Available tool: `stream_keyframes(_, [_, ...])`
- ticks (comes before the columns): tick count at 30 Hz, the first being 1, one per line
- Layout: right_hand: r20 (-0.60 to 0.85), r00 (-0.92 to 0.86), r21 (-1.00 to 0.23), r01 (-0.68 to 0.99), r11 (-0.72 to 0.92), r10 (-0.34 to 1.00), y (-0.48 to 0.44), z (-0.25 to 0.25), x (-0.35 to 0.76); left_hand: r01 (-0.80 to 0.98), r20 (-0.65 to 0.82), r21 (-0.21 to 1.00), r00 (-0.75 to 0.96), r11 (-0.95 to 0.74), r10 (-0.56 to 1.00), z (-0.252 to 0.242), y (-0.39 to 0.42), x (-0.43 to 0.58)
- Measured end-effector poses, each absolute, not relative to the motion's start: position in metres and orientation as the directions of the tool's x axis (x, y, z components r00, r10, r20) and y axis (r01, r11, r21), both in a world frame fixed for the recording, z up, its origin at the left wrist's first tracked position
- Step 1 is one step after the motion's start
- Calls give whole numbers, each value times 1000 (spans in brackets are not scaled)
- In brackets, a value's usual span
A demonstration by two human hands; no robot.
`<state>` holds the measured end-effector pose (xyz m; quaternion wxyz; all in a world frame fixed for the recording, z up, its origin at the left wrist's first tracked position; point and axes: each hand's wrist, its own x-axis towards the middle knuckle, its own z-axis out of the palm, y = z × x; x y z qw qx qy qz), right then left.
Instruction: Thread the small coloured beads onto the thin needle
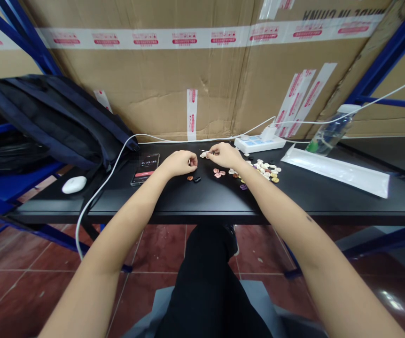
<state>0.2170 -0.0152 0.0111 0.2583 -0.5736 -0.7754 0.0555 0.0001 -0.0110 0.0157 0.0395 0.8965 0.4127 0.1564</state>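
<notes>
With twelve o'clock taken as the direction away from the person, both bare hands were poised over the black desk (125,202). The right hand (223,155) gripped a thin tool (206,150) between thumb and fingers, its tip directed toward nine o'clock, close to a few white pieces (203,155); contact between tip and pieces could not be told. The left hand (184,162) was partly curled, its thumb and fingertips close together; whether it held anything could not be determined. At its five o'clock lay an orange-brown piece (190,178) and, just beside this, a black piece (197,179). From the right hand, a pink cluster (218,173) lay at six o'clock, a purple piece (244,187) at five, and the main scatter of mostly white, button-like pieces (264,170) at four, partly hidden by the forearm. A power strip (259,143) occupied two o'clock, and a flat white packet (336,171) three. From the left hand, a phone (147,165) displaying 0:25:30 lay at nine o'clock, and a dark backpack (65,119) stood at ten.
</notes>
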Motion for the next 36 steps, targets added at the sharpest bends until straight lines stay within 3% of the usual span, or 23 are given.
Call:
stream_keyframes(13, [335, -204, -384, 862, 331, 920, -14, 11, 218, 814, 238, 77, 545, -575, 804, 19, -13, -3])
stream_keyframes(36, [238, -214, -238, 933, 271, 947, -13, 9, 222, 876, 302, 71, 437, -477, 847, 19, -13, -3])
